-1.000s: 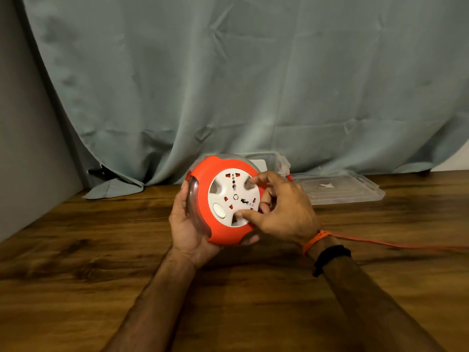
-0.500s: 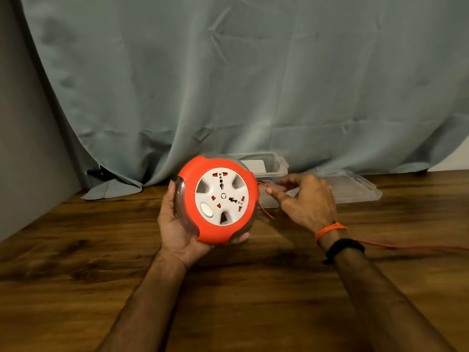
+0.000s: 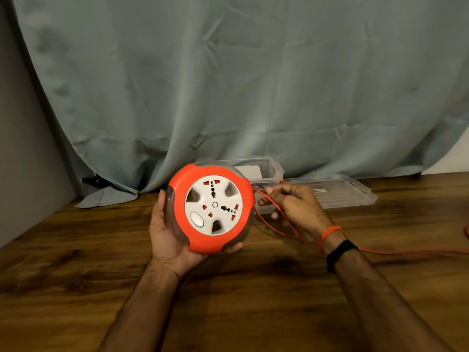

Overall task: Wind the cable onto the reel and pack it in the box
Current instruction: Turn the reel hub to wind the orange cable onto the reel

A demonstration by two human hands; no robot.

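Since the earlier frame the right hand [image 3: 295, 210] has been drawn off the socket face to the reel's right edge, where the thin red cable [image 3: 272, 226] is now being pinched between curled fingers; a loop is hanging below that hand. The dark wooden table [image 3: 76, 288] is being backed by a grey-green curtain [image 3: 228, 85]; a clear box [image 3: 269, 171] and its lid [image 3: 342, 194] are lying by the curtain; the orange reel [image 3: 212, 208], white-faced with red sockets, is being held upright above the table, cupped by the left hand [image 3: 167, 232], while the cable is trailing away rightward.
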